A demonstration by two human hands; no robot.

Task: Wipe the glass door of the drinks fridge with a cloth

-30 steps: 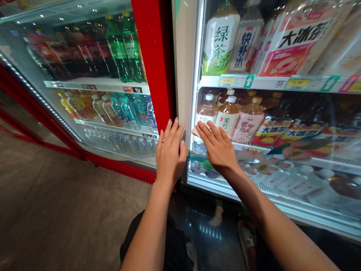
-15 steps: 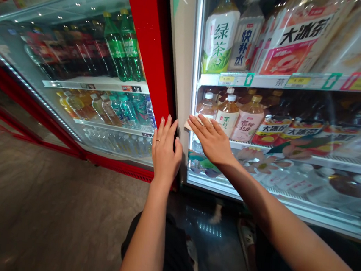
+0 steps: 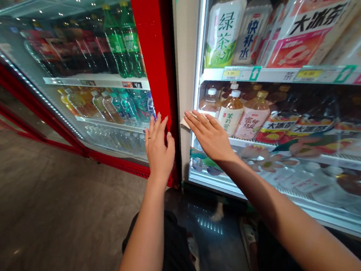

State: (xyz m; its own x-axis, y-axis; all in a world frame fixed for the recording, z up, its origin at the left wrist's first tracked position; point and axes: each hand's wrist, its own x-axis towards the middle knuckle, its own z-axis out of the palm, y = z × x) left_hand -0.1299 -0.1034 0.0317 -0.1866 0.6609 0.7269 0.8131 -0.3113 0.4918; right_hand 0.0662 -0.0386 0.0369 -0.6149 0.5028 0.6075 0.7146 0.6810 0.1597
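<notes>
**Right hand lies flat over a pale cloth on a drinks cooler's left edge**

The red-framed cooler holds green bottles near the right edge of its middle shelf, dark bottles to their left, and teal bottles on the shelf below. In the pale-framed cooler, a green tea bottle stands at the upper shelf's left end; beneath it are a jasmine tea bottle and a pink-labelled bottle.

The green tea bottle's cap is cut off by the top of the view, and a flower decal partly covers the bottom row. Most of the cloth is hidden under the fingers. Its bare corner points left, towards the red frame; its long axis cannot be told.

The right hand's grip is unclenched, fingers straight. The left hand is loosely spread at the red frame's right edge; whether it touches is unclear.
</notes>
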